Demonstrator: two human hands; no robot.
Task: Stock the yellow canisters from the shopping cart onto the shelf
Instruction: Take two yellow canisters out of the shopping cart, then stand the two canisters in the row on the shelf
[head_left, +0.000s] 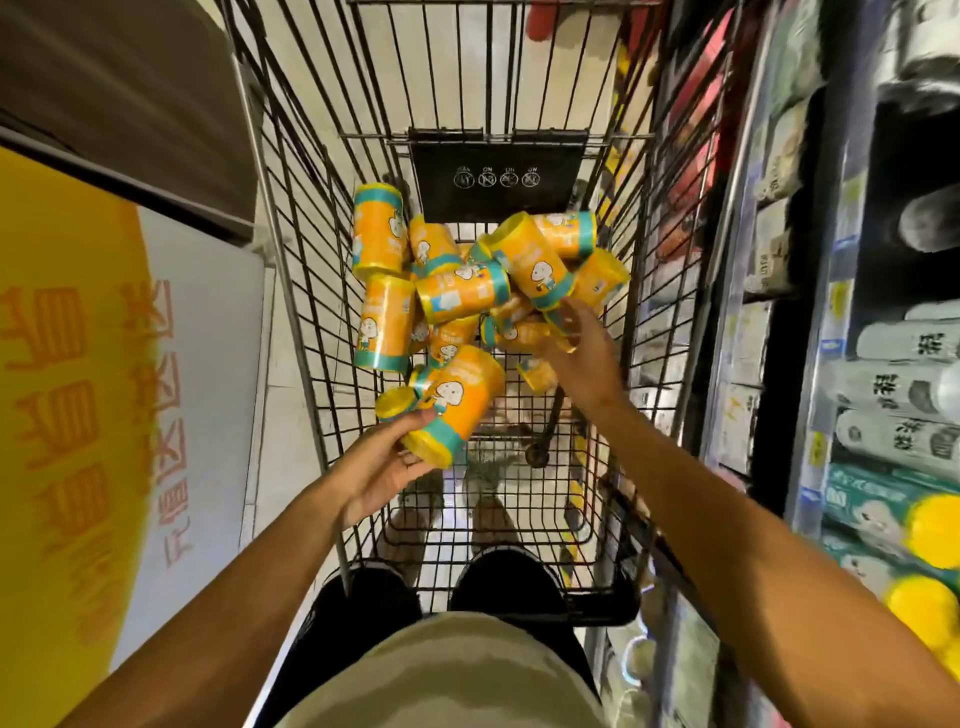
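Fingers (415, 418) of left hand (382, 470) curled round glossy cylindrical yellow canister (457, 402) at 6 o'clock, right hand (582, 353) spread loose over jumbled pile, black wire shopping cart (306, 291).

Canisters (462, 291) heaped in cart (291, 260), shelf (831, 312) right of cart, sign (104, 364) left

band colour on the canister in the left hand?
Teal band on the held canister, gripped by the left hand; body orange-yellow. Head view, the only one.

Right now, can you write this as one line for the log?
left hand grips yellow canister | right hand reaches into pile | shopping cart still loaded | shelf on right
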